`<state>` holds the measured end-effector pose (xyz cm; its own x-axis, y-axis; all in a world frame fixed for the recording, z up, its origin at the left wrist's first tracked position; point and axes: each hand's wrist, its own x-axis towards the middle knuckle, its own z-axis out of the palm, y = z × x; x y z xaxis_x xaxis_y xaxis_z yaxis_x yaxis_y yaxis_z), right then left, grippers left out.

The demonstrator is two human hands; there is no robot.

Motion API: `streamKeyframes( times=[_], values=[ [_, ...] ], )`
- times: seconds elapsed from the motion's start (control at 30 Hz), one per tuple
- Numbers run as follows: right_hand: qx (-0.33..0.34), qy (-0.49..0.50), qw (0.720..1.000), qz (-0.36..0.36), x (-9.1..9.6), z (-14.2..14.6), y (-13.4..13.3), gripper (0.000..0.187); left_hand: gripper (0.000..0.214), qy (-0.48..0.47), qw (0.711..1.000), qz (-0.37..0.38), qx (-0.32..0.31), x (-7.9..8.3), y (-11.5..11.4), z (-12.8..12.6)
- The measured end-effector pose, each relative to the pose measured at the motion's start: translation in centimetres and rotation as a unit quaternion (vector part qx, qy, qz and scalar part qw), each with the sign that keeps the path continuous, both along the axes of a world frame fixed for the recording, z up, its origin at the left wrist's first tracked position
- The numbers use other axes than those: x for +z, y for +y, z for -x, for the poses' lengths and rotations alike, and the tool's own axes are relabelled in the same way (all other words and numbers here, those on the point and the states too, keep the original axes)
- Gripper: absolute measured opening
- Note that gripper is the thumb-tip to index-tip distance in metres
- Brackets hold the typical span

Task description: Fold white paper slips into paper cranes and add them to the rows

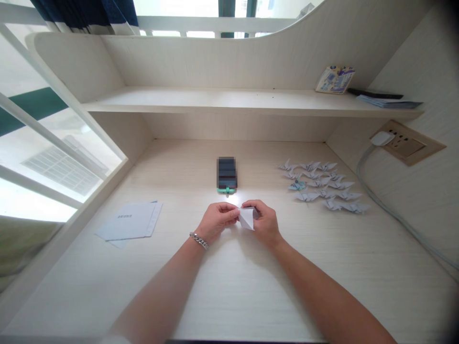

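A small piece of folded white paper [246, 219] is held between my two hands, just above the desk. My left hand [219, 220] pinches its left corner between thumb and fingers; a silver chain bracelet sits on that wrist. Gripping the paper's right side is my right hand [264, 222], whose fingers curl behind it and are partly hidden. Beyond my hands lies a phone [227, 173] with a green edge, its screen blurred. To the right, several folded paper cranes [322, 182] stand in rows, mostly white, with one bluish crane [297, 185] among them.
Flat paper sheets [131, 220] lie on the desk at left. A shelf [215, 98] spans the back, bearing a colourful packet [335, 80] and a stack of booklets [389, 102]. At right, a cable [387, 212] runs from a white plug [382, 138] in the wall socket.
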<state>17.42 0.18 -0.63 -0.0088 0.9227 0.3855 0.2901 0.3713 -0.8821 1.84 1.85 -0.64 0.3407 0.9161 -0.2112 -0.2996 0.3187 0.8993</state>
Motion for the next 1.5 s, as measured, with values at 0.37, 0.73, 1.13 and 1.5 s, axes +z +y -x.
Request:
streamKeyframes(
  times=[0.37, 0.73, 1.13, 1.5],
  values=[
    [0.052, 0.008, 0.995, 0.080, 0.4, 1.6, 1.7, 0.023, 0.021, -0.028, 0.999, 0.014, 0.031, 0.2, 0.1, 1.6],
    [0.027, 0.026, 0.997, 0.065, -0.7, 1.6, 0.4, 0.022, 0.019, 0.001, 1.000, -0.005, 0.020, -0.4, -0.4, 1.6],
    [0.020, 0.057, 0.994, 0.092, -1.0, 1.9, 0.2, 0.024, 0.020, 0.001, 1.000, 0.008, 0.027, -0.3, -0.2, 1.4],
    [0.057, 0.221, 0.961, 0.157, -1.2, 2.0, 0.8, 0.022, 0.022, -0.010, 0.997, 0.012, 0.073, -0.4, -0.4, 1.9]
  ],
)
